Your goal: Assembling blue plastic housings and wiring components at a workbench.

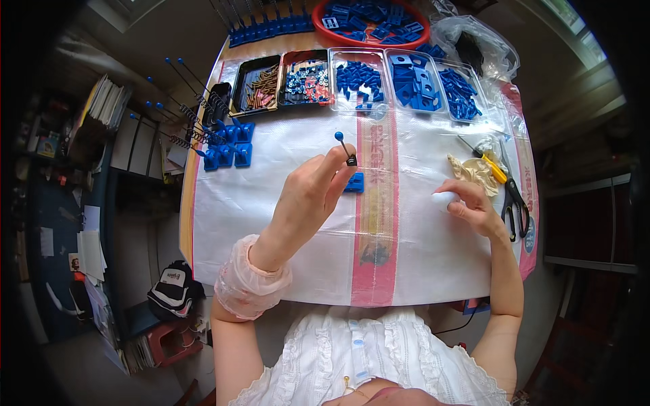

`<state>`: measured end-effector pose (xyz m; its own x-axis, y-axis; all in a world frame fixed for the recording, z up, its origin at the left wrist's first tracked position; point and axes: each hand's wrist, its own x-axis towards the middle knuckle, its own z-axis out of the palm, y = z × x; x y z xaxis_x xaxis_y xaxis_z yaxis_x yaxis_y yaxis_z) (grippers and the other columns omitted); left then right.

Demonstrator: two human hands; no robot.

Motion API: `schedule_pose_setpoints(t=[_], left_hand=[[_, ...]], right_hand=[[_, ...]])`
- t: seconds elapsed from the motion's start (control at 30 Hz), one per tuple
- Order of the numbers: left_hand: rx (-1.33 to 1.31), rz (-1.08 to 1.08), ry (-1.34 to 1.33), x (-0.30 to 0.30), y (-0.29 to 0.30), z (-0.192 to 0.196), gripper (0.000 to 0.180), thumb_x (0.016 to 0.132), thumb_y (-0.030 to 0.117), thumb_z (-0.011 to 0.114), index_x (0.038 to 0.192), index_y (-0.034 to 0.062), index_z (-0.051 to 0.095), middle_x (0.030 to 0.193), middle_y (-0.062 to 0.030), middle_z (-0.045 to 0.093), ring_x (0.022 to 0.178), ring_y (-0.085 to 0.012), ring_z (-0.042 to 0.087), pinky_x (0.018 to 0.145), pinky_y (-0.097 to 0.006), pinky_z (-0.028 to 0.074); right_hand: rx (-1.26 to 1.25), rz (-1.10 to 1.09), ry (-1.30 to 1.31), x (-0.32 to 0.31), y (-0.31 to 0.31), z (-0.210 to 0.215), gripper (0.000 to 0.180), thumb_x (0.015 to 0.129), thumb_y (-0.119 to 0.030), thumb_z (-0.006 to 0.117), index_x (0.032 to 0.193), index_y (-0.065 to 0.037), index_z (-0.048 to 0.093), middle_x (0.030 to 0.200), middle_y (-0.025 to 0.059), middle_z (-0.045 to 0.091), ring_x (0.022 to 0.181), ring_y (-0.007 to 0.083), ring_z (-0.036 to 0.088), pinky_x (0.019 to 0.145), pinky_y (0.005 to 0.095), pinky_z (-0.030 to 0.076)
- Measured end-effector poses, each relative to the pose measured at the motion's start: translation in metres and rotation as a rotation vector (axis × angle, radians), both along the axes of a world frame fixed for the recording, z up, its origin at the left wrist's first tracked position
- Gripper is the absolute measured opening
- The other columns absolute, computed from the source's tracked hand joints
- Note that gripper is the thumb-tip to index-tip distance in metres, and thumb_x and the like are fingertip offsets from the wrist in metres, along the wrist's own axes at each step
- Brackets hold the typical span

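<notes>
The white ruffled blouse (355, 345) of the seated person fills the near edge, just short of the table (298, 271). Beyond it, the left hand (313, 179) pinches a slim rod (340, 137) above the table's middle; a round, bright blue ball tops the rod, and its lower end, dark and perhaps coiled, shows between the fingertips. Right beneath sits a small blue block (355, 182), partly hidden by that hand. The right hand (474, 208) curls around a smooth white rounded object (443, 200).

Across the back I count five trays: a black one (250, 69) of brass-coloured pieces, a dark one (305, 56) of silvery and red bits, and clear ones holding small blue parts (359, 78), larger blue plates (416, 81) and slim blue pieces (458, 93). Behind them, a red basin (371, 45) brims with blue parts.

To the left stand blue bases (227, 145) bearing springs and ball-topped rods. Crumpled cream paper (472, 172), a yellow-handled tool (496, 169) and scissors (516, 210) crowd the right hand.
</notes>
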<state>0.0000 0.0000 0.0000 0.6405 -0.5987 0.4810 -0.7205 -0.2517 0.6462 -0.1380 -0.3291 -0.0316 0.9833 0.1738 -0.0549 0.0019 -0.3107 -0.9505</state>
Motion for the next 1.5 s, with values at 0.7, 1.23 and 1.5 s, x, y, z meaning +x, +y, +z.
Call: schedule_pose_setpoints(t=[0.7, 1.23, 1.5], left_hand=[[0.038, 0.010, -0.027, 0.001, -0.003, 0.006, 0.024, 0.097, 0.005, 0.067, 0.118, 0.0049, 0.054, 0.074, -0.0081, 0.059, 0.061, -0.0171, 0.056, 0.057, -0.031, 0.045], [0.073, 0.016, -0.020, 0.002, -0.004, 0.007, 0.026, 0.096, 0.006, 0.068, 0.119, 0.0059, 0.055, 0.072, -0.0072, 0.059, 0.061, -0.0182, 0.056, 0.057, -0.032, 0.045], [0.061, 0.015, -0.011, 0.002, -0.004, 0.008, 0.024, 0.097, 0.006, 0.067, 0.118, 0.0049, 0.055, 0.073, -0.0075, 0.058, 0.060, -0.0174, 0.054, 0.057, -0.031, 0.045]], right_hand=[[-0.174, -0.086, -0.036, 0.010, 0.038, 0.004, 0.021, 0.089, -0.012, 0.072, 0.107, -0.002, 0.068, 0.078, -0.0042, 0.059, 0.061, 0.0011, 0.044, 0.053, 0.0199, 0.034], [-0.179, -0.096, -0.035, 0.012, 0.040, 0.001, 0.021, 0.089, -0.013, 0.073, 0.106, -0.002, 0.069, 0.078, -0.0036, 0.060, 0.062, 0.0022, 0.045, 0.055, 0.0202, 0.035], [-0.173, -0.101, -0.015, 0.012, 0.041, 0.003, 0.020, 0.089, -0.013, 0.072, 0.106, -0.002, 0.068, 0.077, -0.0039, 0.057, 0.063, 0.0019, 0.043, 0.054, 0.0208, 0.034]])
